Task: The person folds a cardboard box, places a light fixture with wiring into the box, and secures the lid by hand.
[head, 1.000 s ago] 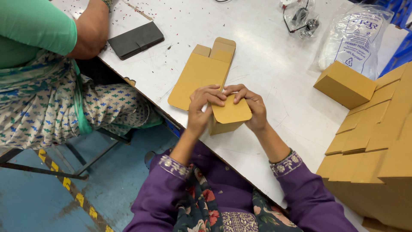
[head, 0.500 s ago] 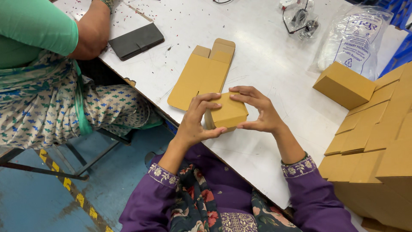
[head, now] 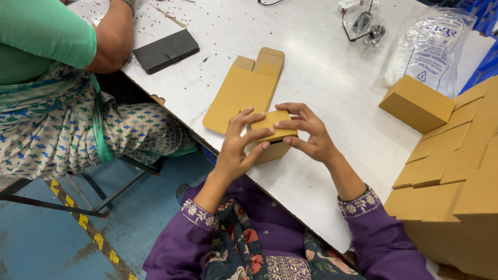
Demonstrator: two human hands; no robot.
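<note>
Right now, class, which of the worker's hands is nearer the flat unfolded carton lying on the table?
Left. The left hand overlaps the flat carton's near edge; the right hand sits further right, beyond the small box.

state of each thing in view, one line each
small cardboard box: folded up, top flap down, held by both hands at the table edge
left hand: gripping the box
right hand: gripping the box
flat box blank: unfolded, lying flat
finished box: closed, on the table
box stack: closed, piled at the right
plastic bag: crumpled
</note>
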